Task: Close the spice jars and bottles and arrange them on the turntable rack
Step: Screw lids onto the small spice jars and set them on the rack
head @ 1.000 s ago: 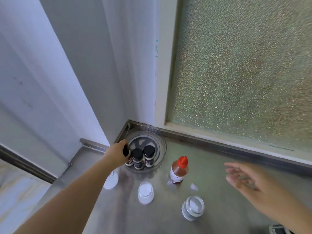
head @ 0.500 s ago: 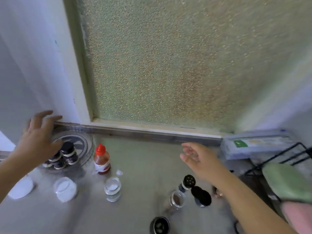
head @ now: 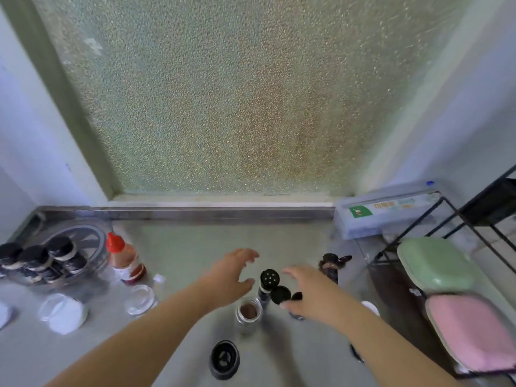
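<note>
Spice jars [head: 36,261] with black caps stand in the turntable rack [head: 92,241], far left on the worktop [head: 195,247]. Uncapped jar [head: 248,312] holds brown powder. Left hand [head: 231,275] and right hand [head: 312,296], fingers spread, flank a black shaker bottle [head: 269,280].

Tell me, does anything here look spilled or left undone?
Nothing looks spilled. Two things are undone: an uncapped jar of brown spice by the left hand, and a black lid lying loose on the counter.
</note>
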Demonstrator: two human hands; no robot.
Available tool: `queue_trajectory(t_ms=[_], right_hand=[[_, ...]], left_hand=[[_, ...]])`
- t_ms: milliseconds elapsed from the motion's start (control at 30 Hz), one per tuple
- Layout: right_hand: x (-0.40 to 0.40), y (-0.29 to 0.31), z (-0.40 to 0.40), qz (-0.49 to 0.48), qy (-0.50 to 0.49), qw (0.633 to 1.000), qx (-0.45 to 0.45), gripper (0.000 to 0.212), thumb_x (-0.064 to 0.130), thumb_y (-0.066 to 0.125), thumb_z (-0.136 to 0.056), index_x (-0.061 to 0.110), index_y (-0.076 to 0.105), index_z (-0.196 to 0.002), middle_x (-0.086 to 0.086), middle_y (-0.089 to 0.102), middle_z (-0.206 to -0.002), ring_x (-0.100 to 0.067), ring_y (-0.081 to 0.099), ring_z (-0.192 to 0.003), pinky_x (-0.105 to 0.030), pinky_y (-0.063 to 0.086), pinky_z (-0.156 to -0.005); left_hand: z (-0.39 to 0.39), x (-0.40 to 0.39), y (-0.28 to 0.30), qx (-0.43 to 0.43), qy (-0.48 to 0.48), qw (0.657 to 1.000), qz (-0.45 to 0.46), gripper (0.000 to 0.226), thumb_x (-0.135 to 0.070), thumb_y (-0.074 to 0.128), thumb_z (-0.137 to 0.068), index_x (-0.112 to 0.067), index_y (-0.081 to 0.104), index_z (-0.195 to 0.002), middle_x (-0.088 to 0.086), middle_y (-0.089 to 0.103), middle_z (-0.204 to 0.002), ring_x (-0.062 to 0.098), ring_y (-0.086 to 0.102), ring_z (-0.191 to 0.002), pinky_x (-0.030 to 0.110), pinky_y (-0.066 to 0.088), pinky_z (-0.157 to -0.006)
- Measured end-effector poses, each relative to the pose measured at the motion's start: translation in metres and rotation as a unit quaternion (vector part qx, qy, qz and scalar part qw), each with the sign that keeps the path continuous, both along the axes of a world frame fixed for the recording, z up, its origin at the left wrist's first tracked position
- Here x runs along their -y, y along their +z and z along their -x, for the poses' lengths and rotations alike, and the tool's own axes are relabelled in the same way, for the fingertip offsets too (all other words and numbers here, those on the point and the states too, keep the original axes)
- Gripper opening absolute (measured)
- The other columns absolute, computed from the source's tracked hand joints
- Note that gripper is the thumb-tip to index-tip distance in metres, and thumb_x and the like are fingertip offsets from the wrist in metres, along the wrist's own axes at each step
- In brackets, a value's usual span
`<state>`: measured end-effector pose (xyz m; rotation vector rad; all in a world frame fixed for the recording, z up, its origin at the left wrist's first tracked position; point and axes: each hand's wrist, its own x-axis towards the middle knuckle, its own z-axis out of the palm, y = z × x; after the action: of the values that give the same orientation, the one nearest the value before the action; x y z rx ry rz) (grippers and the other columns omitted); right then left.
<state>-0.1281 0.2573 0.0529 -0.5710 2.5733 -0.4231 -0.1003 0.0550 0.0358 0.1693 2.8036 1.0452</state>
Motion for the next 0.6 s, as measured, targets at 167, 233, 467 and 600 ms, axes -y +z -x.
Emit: queue_trajectory(t_ms=[167, 233, 467, 600], right_hand=[[-0.005, -0.017, -0.007, -0.049, 0.054, 0.997, -0.031, 0.066, 0.021, 0.061, -0.083, 0.028, 0.026, -0.138, 0.0, 0.039, -0.134, -0.024, 0.051, -0.117, -0.032, 0.039, -0.079], [-0.006, -0.024, -0.007, -0.015, 0.057, 0.997, -0.056, 0.053, 0.017, 0.055, -0.086, 0.03, 0.032, -0.132, -0.001, 0.043, -0.126, -0.026, 0.056, -0.106, -0.034, 0.041, -0.076], [-0.007, -0.025, 0.006, 0.083, 0.036, 0.995, -0.051, 0.025, 0.033, 0.055, -0.089, 0.024, 0.056, -0.112, 0.005, 0.05, -0.105, -0.015, 0.056, -0.1, -0.018, 0.034, -0.069], [-0.003, -0.016, 0.018, 0.183, 0.005, 0.982, -0.054, 0.02, 0.035, 0.059, -0.087, 0.023, 0.062, -0.102, 0.009, 0.046, -0.1, -0.008, 0.051, -0.099, -0.017, 0.038, -0.083]], left_hand=[[0.022, -0.032, -0.025, 0.097, 0.006, 0.995, 0.002, 0.066, -0.002, 0.052, -0.079, -0.02, 0.029, -0.138, 0.0, 0.039, -0.144, 0.018, 0.04, -0.129, 0.026, 0.031, -0.105], [0.029, -0.037, -0.034, 0.126, -0.001, 0.992, 0.008, 0.07, 0.0, 0.054, -0.077, -0.02, 0.027, -0.139, 0.002, 0.038, -0.145, 0.02, 0.038, -0.132, 0.027, 0.029, -0.106], [0.038, -0.042, -0.054, 0.117, 0.051, 0.989, -0.07, 0.036, -0.002, 0.062, -0.071, -0.018, 0.057, -0.103, -0.001, 0.06, -0.098, 0.016, 0.055, -0.095, 0.019, 0.036, -0.075], [0.035, -0.038, -0.039, 0.063, 0.054, 0.991, -0.105, 0.032, -0.007, 0.068, -0.073, -0.014, 0.057, -0.102, 0.001, 0.062, -0.097, 0.019, 0.058, -0.092, 0.025, 0.043, -0.079]])
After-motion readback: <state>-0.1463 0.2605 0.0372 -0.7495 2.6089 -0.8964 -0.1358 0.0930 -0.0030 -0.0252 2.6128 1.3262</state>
